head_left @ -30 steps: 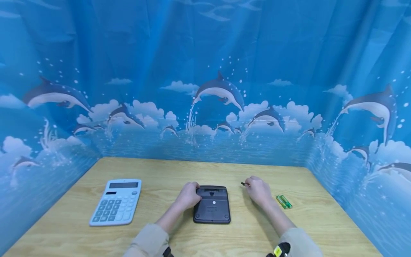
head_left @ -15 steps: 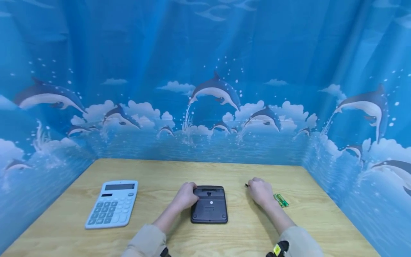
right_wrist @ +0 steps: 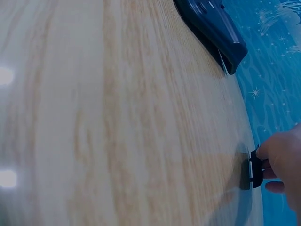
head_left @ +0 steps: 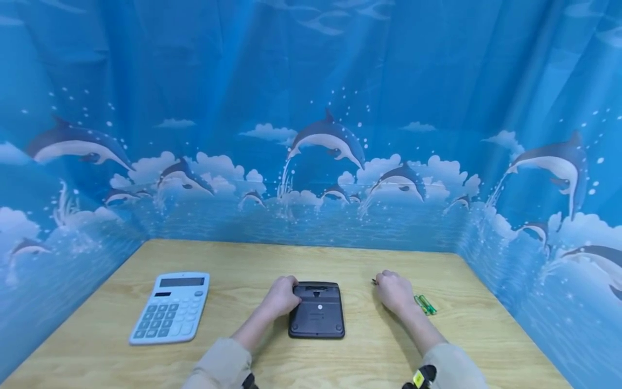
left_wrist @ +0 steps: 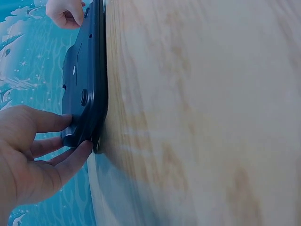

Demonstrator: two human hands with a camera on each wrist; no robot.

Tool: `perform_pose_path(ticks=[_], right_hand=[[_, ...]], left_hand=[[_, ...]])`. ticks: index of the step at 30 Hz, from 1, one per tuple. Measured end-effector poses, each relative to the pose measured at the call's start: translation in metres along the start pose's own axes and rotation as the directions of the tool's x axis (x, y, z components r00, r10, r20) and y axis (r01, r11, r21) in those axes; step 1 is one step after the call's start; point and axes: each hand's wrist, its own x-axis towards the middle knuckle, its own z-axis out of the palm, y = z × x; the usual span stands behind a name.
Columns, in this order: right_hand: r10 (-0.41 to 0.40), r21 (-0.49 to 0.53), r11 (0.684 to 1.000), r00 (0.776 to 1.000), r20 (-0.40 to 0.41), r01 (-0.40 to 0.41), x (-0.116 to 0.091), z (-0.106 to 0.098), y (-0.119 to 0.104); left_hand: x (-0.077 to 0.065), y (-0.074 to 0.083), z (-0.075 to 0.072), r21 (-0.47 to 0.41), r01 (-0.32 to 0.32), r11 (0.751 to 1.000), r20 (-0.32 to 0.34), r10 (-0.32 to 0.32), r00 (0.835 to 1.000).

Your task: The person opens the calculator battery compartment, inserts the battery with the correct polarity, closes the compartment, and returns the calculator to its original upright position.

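Now, a left hand (head_left: pixel 281 297) is pinching the edge of a smooth, round-cornered, black plastic slab (head_left: pixel 317 321), fingers curled, the slab is resting on a yellow wood-grain table (head_left: pixel 243 262), a right hand (head_left: pixel 394 293) is pinching a small, black plastic piece (right_wrist: pixel 256 170), fingers bent close.

The right hand (head_left: pixel 394 290), pinching a small, thin black plastic piece (head_left: pixel 374 281), has moved a little to the right — slightly farther from the black plastic calculator lying face down (head_left: pixel 317 317) and closer to the pair of green cylindrical batteries (head_left: pixel 425 304). The wrist now overlaps the edge of the batteries in the head view, where a gap showed before — and less of the black piece sticks out past the fingertips.
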Motion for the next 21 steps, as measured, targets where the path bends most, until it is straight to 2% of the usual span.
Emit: perform_pose_path(ticks=[9,21], right_hand=[[-0.017,0.009,1.000,1.000,-0.019,0.017,-0.0029,0.0026,-0.0015],[-0.020,0.019,1.000,1.000,0.000,0.020,-0.0039,0.0068,-0.0008]], left_hand=[[-0.0005,-0.0015,0.0005,-0.007,-0.025,1.000,-0.010,0.025,1.000],[-0.0014,-0.0023,0.0003,-0.023,-0.018,1.000,-0.005,0.018,1.000]])
